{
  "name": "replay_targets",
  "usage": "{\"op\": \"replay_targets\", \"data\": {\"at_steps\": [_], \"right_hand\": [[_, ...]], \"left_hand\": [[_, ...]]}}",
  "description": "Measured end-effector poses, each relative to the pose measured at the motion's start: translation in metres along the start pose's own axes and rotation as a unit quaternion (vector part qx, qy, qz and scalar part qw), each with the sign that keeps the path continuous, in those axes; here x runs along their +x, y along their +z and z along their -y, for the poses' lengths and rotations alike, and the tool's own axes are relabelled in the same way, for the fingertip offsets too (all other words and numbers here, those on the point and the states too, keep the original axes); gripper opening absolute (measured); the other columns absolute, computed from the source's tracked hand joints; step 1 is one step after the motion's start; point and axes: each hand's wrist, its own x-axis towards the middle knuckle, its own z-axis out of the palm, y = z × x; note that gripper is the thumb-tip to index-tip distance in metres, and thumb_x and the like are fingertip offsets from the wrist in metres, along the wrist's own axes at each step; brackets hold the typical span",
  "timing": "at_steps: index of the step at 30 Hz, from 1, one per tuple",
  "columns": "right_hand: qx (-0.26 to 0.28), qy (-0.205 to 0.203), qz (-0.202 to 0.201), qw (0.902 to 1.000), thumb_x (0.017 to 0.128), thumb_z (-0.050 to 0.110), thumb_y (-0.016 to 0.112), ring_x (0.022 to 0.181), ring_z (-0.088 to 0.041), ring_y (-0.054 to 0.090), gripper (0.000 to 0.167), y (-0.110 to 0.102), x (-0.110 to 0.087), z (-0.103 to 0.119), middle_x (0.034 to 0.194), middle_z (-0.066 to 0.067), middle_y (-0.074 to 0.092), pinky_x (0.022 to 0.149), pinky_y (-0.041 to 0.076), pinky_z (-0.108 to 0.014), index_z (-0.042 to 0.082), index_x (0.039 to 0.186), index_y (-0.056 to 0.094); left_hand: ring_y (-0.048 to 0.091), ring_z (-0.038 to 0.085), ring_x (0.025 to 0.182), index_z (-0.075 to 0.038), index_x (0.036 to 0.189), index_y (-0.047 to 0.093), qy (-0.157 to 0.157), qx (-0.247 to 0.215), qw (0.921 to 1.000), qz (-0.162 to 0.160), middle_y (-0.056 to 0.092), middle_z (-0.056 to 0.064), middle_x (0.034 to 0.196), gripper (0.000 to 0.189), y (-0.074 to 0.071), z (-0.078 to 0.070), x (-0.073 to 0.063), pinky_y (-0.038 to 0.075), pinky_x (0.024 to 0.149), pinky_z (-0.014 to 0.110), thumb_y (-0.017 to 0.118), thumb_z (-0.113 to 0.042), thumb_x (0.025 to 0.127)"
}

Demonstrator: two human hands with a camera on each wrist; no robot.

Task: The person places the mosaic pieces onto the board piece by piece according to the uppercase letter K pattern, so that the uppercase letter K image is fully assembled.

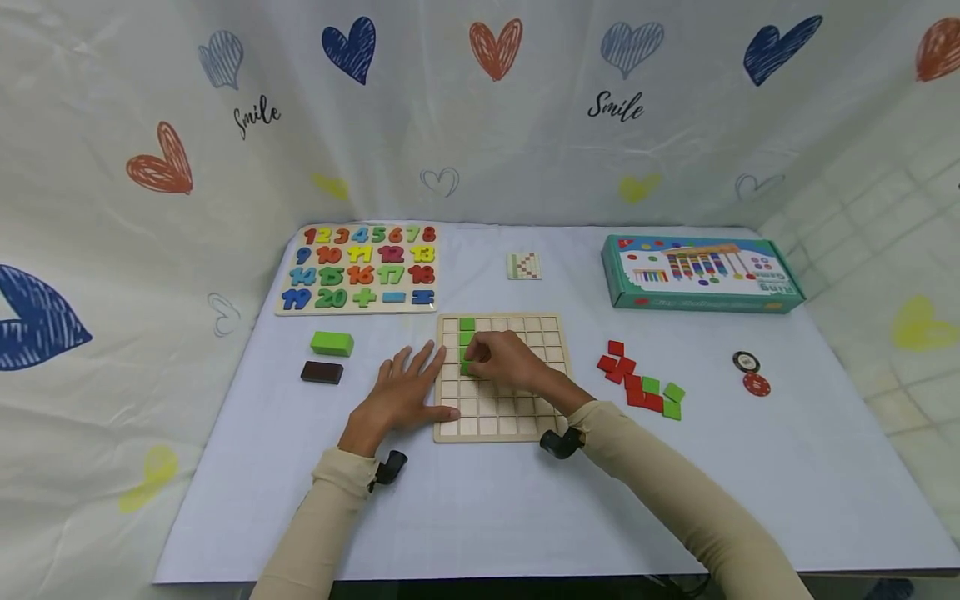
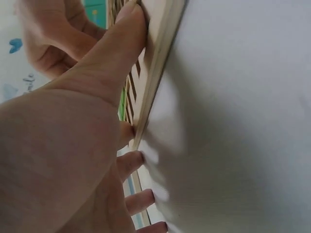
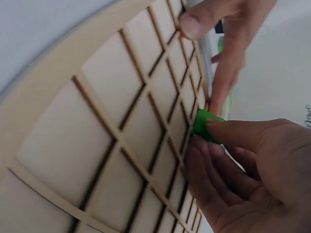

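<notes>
A wooden grid board (image 1: pixel 495 438) lies on the white table in front of the person. My right hand (image 1: pixel 506 360) is over its upper left part, and between thumb and fingers it pinches a small green square tile (image 3: pixel 206 127) against the grid. Further green tiles (image 1: pixel 467 323) sit in the same column above, partly hidden by the fingers. At the board's left edge rests my left hand (image 1: pixel 401 398), fingers spread, with its thumb (image 2: pixel 129 34) on the frame and its other fingertips along the side and on the table.
Red tiles (image 1: pixel 634 397) and a few green tiles (image 1: pixel 672 410) lie loose right of the board. Two round chips (image 1: pixel 757 384), a teal box (image 1: pixel 705 304), a small pattern card (image 1: pixel 524 267), a number puzzle (image 1: pixel 356 307), a green block (image 1: pixel 332 343) and a dark block (image 1: pixel 322 372) surround it.
</notes>
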Motion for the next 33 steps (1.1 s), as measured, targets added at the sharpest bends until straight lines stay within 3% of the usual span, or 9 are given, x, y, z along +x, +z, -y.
{"op": "replay_targets", "data": {"at_steps": [14,23,27,33], "right_hand": [[-0.053,0.013,-0.027,0.9981,0.094,0.012,0.082,0.085,-0.013,0.068,0.011,0.009,-0.003,0.003,0.092,-0.002,0.075,0.079,0.058,-0.031,0.005,0.102,0.080],[-0.156,-0.009,-0.037,0.9870,0.096,0.012,0.080,0.089,-0.015,0.065,0.011,0.014,-0.009,0.019,0.096,-0.004,0.073,0.080,0.058,-0.032,0.005,0.104,0.084],[-0.135,-0.013,-0.040,0.9899,0.098,0.011,0.077,0.091,-0.015,0.070,0.012,0.013,-0.014,0.021,0.098,-0.004,0.078,0.082,0.060,-0.034,0.005,0.106,0.083],[-0.057,-0.011,-0.031,0.9979,0.102,0.012,0.071,0.100,-0.019,0.076,0.016,0.004,-0.021,0.017,0.106,-0.006,0.081,0.089,0.061,-0.038,0.005,0.114,0.080]], "left_hand": [[0.007,0.044,0.163,-0.018,0.172,0.015,-0.006,-0.013,0.9999,-0.009,0.009,0.009,0.180,0.112,0.005,-0.001,0.001,0.011,0.127,0.067,0.077,-0.063,0.090],[0.007,0.044,0.163,-0.018,0.172,0.015,-0.007,-0.013,0.9999,-0.008,0.008,0.009,0.180,0.112,0.005,0.001,0.001,0.011,0.127,0.067,0.077,-0.062,0.090],[0.006,0.044,0.163,-0.019,0.172,0.015,-0.008,-0.016,0.9998,-0.005,0.008,0.008,0.180,0.112,0.006,0.001,0.001,0.011,0.128,0.067,0.077,-0.062,0.090],[0.007,0.043,0.163,-0.019,0.172,0.016,-0.011,-0.014,0.9998,-0.006,0.008,0.008,0.180,0.112,0.006,0.001,0.000,0.011,0.128,0.066,0.077,-0.063,0.090]]}}
